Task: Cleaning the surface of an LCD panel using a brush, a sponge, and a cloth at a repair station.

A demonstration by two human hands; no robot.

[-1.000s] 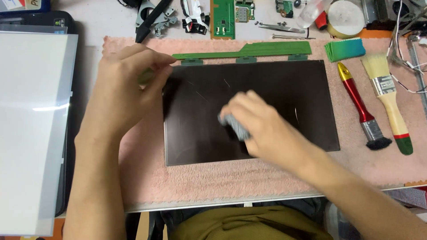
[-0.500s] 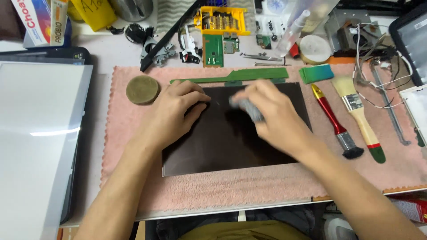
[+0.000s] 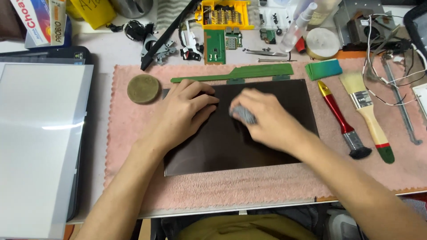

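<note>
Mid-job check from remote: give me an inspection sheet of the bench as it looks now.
Surface: pink towel over a pale table.
Job's things: dark panel flat on the towel; grey cloth on it.
Clutter: two brushes, green strip, round pad, circuit board, yellow parts box.
Hands: left hand presses the panel's top left; right hand grips the cloth.
Cables: loose wires at right.
Surroundings: white sheet at left.

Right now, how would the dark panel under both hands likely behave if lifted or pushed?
The dark panel looks thin, flat and glossy, so probably stiff but fragile. The pink towel beneath likely resists sliding. The left hand pressing its top edge suggests it would otherwise shift.
</note>
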